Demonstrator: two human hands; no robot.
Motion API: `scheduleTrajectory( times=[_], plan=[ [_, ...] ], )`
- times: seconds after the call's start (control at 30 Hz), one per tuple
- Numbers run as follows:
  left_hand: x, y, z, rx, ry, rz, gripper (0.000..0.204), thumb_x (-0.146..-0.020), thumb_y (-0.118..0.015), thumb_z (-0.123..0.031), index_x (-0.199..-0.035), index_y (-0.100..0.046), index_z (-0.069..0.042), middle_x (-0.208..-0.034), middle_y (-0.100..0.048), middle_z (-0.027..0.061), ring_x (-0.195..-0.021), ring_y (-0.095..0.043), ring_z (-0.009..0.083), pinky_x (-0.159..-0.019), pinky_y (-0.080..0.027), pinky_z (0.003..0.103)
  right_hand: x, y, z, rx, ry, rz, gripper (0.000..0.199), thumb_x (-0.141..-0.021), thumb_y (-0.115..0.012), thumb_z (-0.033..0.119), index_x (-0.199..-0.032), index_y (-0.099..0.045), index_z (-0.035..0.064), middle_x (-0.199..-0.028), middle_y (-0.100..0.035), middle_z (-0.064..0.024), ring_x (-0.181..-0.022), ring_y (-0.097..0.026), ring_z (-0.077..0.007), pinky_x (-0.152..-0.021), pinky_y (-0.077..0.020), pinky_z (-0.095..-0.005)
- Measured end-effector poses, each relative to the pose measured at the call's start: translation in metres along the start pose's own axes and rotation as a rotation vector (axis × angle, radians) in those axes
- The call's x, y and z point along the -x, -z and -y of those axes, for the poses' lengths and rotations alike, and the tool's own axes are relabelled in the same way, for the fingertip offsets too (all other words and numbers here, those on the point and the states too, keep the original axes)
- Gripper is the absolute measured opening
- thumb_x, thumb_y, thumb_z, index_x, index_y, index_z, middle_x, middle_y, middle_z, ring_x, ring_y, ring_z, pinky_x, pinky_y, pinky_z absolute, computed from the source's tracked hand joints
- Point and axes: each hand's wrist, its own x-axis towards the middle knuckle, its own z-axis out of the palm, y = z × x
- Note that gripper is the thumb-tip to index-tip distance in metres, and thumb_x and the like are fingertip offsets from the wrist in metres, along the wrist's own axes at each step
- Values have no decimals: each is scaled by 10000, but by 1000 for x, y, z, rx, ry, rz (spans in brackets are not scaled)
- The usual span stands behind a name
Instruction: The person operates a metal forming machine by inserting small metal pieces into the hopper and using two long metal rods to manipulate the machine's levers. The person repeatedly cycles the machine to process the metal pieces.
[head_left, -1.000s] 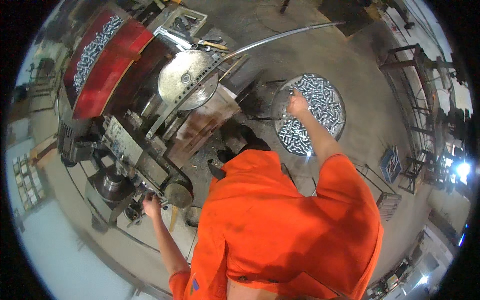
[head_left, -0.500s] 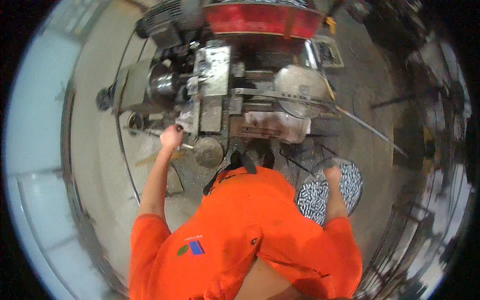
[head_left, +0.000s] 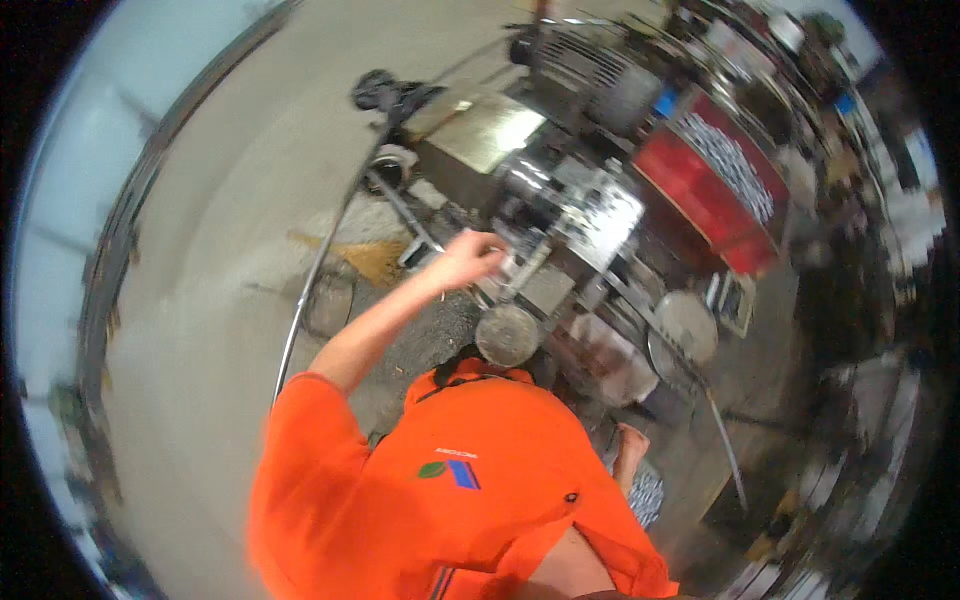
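Note:
My left hand [head_left: 470,260] is stretched out to the near side of a small lathe-like machine. Its fingers are curved and apart, with nothing visible in them, close to the bright metal parts below the chuck [head_left: 525,183]. A round metal disc [head_left: 507,335] sits just below that hand. Down at my right side, my right hand [head_left: 632,442] is smeared and partly covered by my orange shirt, so its fingers cannot be made out. Beside it, a tub of small silvery metal pieces [head_left: 648,497] shows only in part.
A red tray [head_left: 690,205] of small metal pieces stands behind the machine's flat plate [head_left: 603,218]. The grey housing [head_left: 470,132] and a motor [head_left: 590,75] lie beyond. A larger disc [head_left: 684,328] and a thin rod [head_left: 725,440] are at right; a long bar [head_left: 318,275] runs at left.
The view has swung left, so the machine now appears tilted and further right. My left hand has come off the black-knobbed lever; my right hand and the tub are now mostly hidden.

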Motion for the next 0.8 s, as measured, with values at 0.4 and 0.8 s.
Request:
scheduleTrajectory(
  times=[0.4, 0.8],
  plan=[
    [99, -51, -28, 1207, 120, -100, 492, -894, -471, -444, -772, -618, 10, -683, -618, 118, -605, -615, 191, -578, -494, 297, 63, -249, 330, 56, 945, 1104, 309, -546, -509, -26, -808, -671, -1, -1006, -568, -160, -780, -588, -202, -734, -465, -283],
    [187, -54, -3, 110, 387, -925, 455, -744, -613, -460, -666, -626, -12, -589, -582, 145, -557, -581, 263, -518, -438, 378, 109, -318, 322, 144, 1347, 1671, 274, -518, -532, 19, -774, -631, 20, -893, -606, -138, -838, -581, -296, -742, -464, -342]
  ],
)
